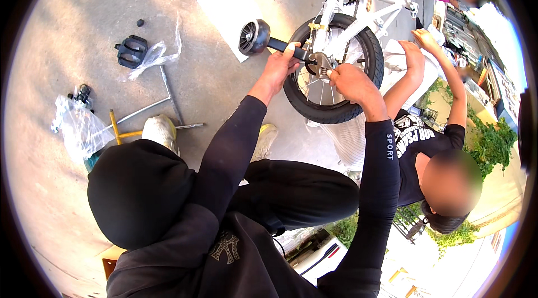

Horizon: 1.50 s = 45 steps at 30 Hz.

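Note:
A white child's bicycle [364, 28] has a small black-tyred wheel [376, 63] in front of me. A black training wheel [254, 37] sticks out from its hub on a black arm. My left hand [278, 71] is closed round that arm, thumb on top. My right hand [354, 84] is closed at the hub, its thumb and finger against a grey metal piece [321, 65] that looks like a wrench head or bracket; its lower part is hidden by the fingers.
A black pedal [131, 51], clear plastic bags [83, 127], a T-shaped metal wrench [168, 93] and a yellow-handled tool [115, 127] lie on the concrete to the left. A white board [221, 4] lies beyond. A person in a black T-shirt [428, 133] is close at the right, arms toward the bicycle.

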Motion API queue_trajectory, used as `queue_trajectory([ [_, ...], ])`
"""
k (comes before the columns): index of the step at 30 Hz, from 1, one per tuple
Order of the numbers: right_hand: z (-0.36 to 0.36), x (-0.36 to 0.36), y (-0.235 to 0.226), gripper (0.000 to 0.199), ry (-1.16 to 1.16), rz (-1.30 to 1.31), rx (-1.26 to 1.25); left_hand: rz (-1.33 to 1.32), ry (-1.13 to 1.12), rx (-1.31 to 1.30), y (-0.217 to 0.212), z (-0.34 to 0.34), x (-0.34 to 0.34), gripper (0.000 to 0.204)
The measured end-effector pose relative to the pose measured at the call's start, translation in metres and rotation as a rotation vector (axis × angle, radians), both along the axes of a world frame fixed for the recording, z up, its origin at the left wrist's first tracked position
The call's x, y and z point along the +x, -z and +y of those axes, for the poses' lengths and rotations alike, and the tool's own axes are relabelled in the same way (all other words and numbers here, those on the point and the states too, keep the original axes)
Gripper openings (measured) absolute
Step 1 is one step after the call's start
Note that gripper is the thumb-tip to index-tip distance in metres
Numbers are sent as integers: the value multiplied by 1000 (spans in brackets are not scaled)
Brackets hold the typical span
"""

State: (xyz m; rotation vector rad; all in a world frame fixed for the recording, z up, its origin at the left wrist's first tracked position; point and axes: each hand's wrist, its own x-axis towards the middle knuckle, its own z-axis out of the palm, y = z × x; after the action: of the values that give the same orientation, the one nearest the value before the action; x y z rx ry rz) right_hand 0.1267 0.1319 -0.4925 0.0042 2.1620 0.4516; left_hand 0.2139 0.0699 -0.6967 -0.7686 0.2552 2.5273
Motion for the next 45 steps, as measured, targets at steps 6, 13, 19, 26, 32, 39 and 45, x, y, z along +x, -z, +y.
queue_trajectory([
  [6,-21,-38,-1,38,186,-176,71,-2,-37,13,1,0,-2,38],
  [13,-29,-44,15,31,238,-253,116,-14,-48,74,4,1,-2,39],
  [19,-21,-29,18,27,146,-194,58,-6,-73,94,3,1,-3,37],
  [26,-26,20,20,42,435,16,-30,-13,-128,91,8,5,-2,39],
  [32,-10,114,101,28,509,572,-314,-14,-107,97,4,4,-3,36],
  [39,-16,138,136,22,402,901,-448,-82,-94,115,-5,1,-6,36],
  [45,-10,134,60,29,472,479,-312,36,-132,73,4,5,-3,37],
])
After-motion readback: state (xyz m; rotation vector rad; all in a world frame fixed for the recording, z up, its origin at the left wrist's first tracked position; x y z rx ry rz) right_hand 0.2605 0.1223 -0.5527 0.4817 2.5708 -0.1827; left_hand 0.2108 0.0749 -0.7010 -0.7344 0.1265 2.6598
